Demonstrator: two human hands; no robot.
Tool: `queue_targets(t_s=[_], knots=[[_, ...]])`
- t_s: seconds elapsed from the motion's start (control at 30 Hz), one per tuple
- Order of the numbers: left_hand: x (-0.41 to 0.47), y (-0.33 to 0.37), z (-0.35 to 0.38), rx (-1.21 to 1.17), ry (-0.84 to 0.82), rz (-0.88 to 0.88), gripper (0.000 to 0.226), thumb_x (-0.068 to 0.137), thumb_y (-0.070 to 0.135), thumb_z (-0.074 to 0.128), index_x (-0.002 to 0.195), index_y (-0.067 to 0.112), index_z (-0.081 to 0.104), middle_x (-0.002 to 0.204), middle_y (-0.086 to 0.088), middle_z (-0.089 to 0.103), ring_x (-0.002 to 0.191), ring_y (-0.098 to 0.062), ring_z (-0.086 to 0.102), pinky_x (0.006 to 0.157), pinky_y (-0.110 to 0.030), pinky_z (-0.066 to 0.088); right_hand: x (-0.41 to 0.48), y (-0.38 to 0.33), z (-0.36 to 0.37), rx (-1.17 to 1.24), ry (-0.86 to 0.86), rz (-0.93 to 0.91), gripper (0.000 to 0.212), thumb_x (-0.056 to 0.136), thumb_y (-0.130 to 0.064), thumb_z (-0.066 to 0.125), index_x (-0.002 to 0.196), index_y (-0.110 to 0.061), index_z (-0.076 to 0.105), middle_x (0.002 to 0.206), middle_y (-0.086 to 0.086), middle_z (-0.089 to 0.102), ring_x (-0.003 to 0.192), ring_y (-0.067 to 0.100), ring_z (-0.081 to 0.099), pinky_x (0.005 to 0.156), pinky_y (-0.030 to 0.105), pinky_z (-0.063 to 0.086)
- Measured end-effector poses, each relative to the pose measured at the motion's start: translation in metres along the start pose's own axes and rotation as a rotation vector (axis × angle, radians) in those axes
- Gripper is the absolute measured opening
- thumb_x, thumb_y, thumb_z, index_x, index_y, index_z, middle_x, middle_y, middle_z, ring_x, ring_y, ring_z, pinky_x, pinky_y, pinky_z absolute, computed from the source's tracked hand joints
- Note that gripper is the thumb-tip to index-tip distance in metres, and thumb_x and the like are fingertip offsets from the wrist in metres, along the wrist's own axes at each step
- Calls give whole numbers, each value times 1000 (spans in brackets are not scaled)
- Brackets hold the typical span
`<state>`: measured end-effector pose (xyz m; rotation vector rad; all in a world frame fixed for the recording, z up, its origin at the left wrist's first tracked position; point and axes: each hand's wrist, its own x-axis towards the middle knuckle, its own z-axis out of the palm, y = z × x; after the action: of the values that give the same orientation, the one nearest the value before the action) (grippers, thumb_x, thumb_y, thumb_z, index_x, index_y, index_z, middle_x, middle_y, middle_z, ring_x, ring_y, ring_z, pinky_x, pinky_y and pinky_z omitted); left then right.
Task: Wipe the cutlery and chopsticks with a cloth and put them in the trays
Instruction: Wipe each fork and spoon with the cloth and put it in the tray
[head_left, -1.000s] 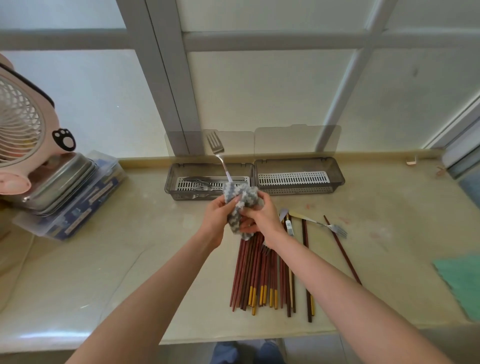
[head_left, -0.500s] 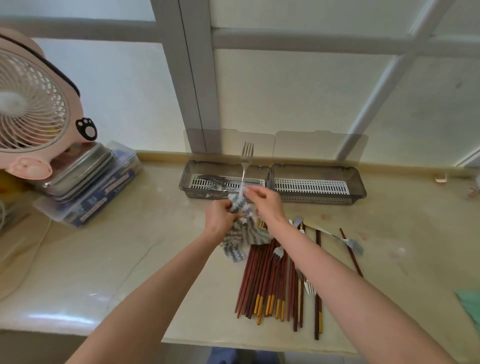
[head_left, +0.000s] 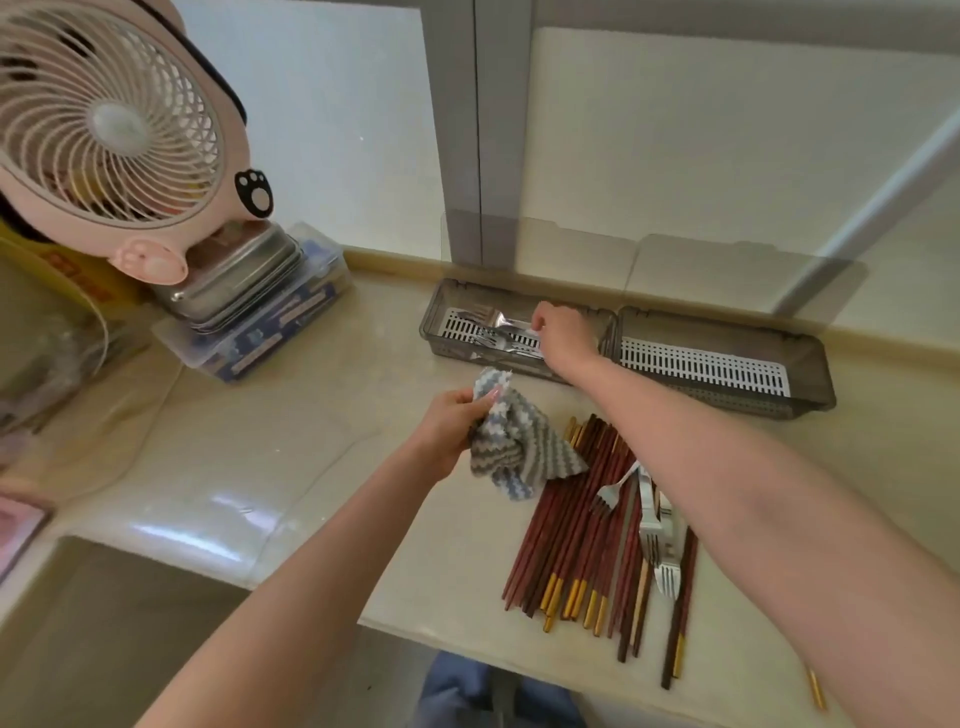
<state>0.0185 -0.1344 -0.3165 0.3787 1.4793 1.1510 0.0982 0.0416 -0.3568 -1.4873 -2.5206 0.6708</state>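
- Chopsticks, red-brown with gold ends: bundled flat on the table near its front edge, with several forks laid across the right side.
- Left grip: curled round a grey-and-white zigzag cloth, held just above the chopstick tops.
- Right grip: reached into the left tray, fingertips pinched on the handle end of a fork lying among other cutlery there.
- Right tray: touching the left one, white slatted insert showing.
- Pink fan: far left, against a metal tin stacked on a clear plastic box.

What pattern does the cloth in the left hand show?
Cloth: grey, white, blue zigzags; head view.
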Motion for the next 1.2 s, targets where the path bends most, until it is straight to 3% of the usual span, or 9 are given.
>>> queue_targets(t_s=[0.13,0.2,0.43,0.53,0.63,0.73,0.83,1.0,1.2], knots=[[-4,-6,-8,-12,4,-3,17,94,17,52,85,8,63,78,-6,67,70,-16,64,63,-25,54,12,10,12,-178,-257,98,32,98,-35,46,106,-12,68,110,8,66,100,27,60,83,33,49],[-4,-7,-11,-57,-9,-19,19,95,19,50,91,6,63,85,-9,68,75,-18,65,67,-28,56,12,15,10,-127,-281,105,36,98,-37,45,88,-11,68,94,6,65,93,27,60,74,32,47],[0,-5,-11,-236,-246,-123,25,94,7,41,113,-1,54,95,-14,67,83,-23,68,71,-34,58,-44,48,-38,217,24,-87,24,93,-13,48,100,-21,69,106,-4,66,97,12,59,89,34,47],[3,-6,0,-236,-239,-120,23,93,1,36,103,2,57,79,-9,71,70,-18,69,66,-30,58,-86,71,-53,137,-299,-92,31,82,2,47,87,-20,68,89,-11,64,87,5,57,85,31,47],[9,-7,15,-242,-268,-137,24,94,3,34,103,2,57,77,-7,72,67,-16,69,64,-28,58,-119,95,-47,-127,-581,-87,40,73,7,46,95,-19,67,96,-5,57,93,14,55,71,23,43],[13,-6,26,-222,-302,-144,24,95,6,35,103,2,57,76,-7,72,67,-15,69,66,-28,57,-138,114,-33,-360,-493,-179,37,79,0,55,109,-21,61,116,4,49,103,22,53,73,30,44],[13,-7,31,-229,-344,-145,26,95,7,35,109,0,55,83,-10,72,73,-18,70,70,-32,57,-146,122,-22,-413,-414,-202,20,84,-5,57,102,-14,60,120,9,46,94,26,56,64,34,45],[12,-11,26,-333,-338,-238,29,96,15,36,111,0,55,93,-16,70,79,-24,71,70,-37,58,-148,123,-12,-360,-289,-191,7,85,-13,47,89,-9,51,82,5,54,73,32,59,57,38,42],[10,-15,19,-413,-295,-258,31,96,18,35,104,-1,58,89,-16,71,77,-25,71,66,-39,59,-147,113,-23,-67,-86,-202,12,93,-9,52,89,-15,61,90,-4,62,80,10,57,85,38,50]])
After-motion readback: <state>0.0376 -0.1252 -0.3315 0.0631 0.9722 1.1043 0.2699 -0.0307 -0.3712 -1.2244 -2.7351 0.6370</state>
